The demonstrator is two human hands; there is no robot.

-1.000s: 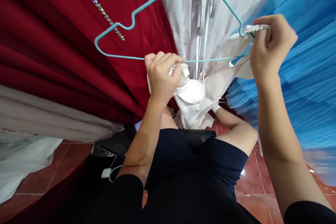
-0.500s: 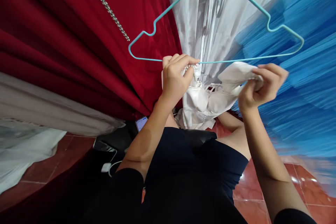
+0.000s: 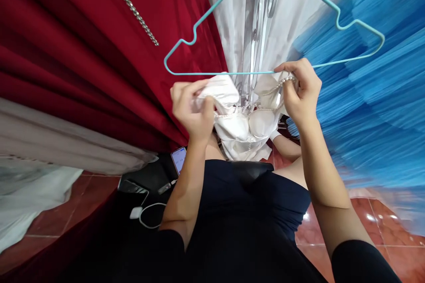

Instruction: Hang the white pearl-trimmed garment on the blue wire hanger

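A white bodice [image 3: 234,126] with padded cups and pearl trim hangs between my knees. My left hand [image 3: 194,108] pinches one side of it, where a folded white flap stands up beside the fingers. On the other side, my right hand [image 3: 300,93] grips the pearl-edged strap, close against the bottom bar of a light-blue hanger [image 3: 239,73]. That hanger spans the view just above both hands, its top cut off by the frame edge. The fingertips of both hands are partly hidden by fabric.
Red cloth [image 3: 159,97] hangs at the left with a jewelled chain [image 3: 133,9] on it. White fabric [image 3: 229,17] is behind the hanger, and blue tulle [image 3: 375,110] fills the right. Left of my lap lie a phone [image 3: 179,159] and a white charger [image 3: 135,212].
My left hand has moved left and down, away from the hanger bar, still with bodice fabric. My right hand has come inward and up to the bar. The bodice has shifted slightly left.
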